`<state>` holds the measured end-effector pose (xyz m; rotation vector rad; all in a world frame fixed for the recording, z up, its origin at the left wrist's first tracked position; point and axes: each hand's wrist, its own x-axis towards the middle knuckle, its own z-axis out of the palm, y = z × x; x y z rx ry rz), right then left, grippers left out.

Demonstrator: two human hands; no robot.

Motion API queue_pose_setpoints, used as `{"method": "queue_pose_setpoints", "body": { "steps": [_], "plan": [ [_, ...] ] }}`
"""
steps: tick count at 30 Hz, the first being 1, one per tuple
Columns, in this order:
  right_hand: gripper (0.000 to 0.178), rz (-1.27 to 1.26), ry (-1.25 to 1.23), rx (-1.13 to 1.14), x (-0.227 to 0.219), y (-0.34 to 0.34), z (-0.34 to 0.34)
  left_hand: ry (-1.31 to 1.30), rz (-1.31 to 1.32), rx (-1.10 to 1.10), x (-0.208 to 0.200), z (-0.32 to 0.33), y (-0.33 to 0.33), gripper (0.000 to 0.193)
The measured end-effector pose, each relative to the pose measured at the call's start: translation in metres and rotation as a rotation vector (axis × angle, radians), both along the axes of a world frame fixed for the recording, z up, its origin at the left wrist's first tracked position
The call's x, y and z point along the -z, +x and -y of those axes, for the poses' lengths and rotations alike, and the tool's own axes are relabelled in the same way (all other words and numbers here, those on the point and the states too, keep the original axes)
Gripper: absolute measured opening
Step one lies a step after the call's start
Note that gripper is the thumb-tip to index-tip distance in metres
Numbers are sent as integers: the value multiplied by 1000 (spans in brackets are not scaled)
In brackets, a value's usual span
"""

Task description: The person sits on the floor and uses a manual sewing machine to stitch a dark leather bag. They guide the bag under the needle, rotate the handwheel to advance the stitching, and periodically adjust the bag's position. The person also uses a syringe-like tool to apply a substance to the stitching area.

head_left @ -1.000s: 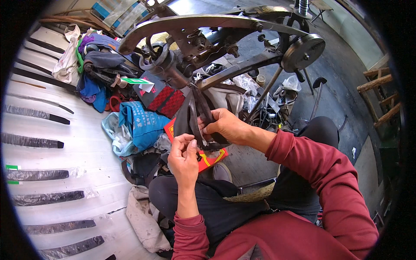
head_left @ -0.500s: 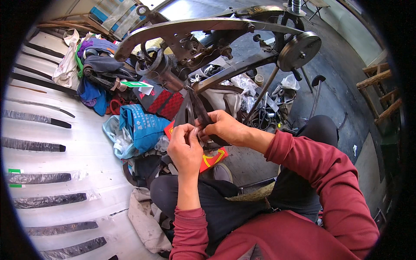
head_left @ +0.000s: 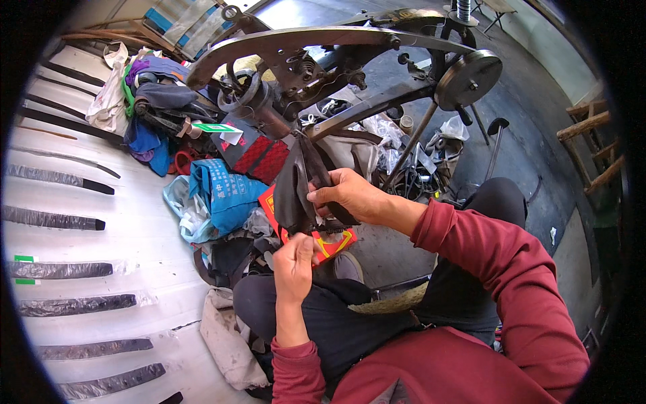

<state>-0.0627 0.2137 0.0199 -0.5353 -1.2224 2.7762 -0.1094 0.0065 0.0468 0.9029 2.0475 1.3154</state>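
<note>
A dark brown piece of leather or cloth (head_left: 294, 188) hangs from the tip of the cast-metal sewing machine's arm (head_left: 323, 128) in front of me. My right hand (head_left: 353, 196) pinches one side of this dark piece between thumb and fingers. My left hand (head_left: 294, 268) is apart from the right, just below the piece's lower edge. Its fingers are closed tightly together; whatever they hold, if anything, is too small to make out. A red-and-yellow item (head_left: 333, 246) shows beneath the piece, partly hidden by it.
The machine's round handwheel (head_left: 469, 79) juts to the right. A blue bag (head_left: 219, 195) and a heap of clothes (head_left: 158, 101) lie left. Dark wrapped strips (head_left: 64, 271) line the white surface further left. Tools and plastic bags (head_left: 420, 161) clutter the floor beyond my right hand.
My left hand has come down and away from the right hand, leaving the dark piece. The right hand keeps its hold, and more of the piece's front now shows.
</note>
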Motion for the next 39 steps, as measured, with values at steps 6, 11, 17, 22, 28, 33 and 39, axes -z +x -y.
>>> {"method": "queue_pose_setpoints", "body": {
  "steps": [6, 11, 17, 22, 28, 33, 39],
  "plan": [
    [8, 3, -25, 8, 5, -1, -2, 89, -58, -200, 2, -20, -5, 16],
    [7, -60, -116, -5, 7, 1, -2, 97, 6, -229, 7, -25, -7, 11],
    [15, -56, 67, -29, 11, 1, 0, 105, 17, -198, 11, -31, -3, 9],
    [19, -24, 81, -38, 15, 2, 0, 90, -42, -189, 10, -32, -2, 11],
    [20, -69, 45, -55, 14, 3, 1, 82, -19, -206, 11, -31, -3, 12],
    [19, -42, 43, -65, 11, 5, 2, 49, -125, -181, 11, -32, -4, 17],
    [17, -75, -61, -71, 5, 7, 1, -144, -399, -88, 12, -30, -2, 27]
  ]
}}
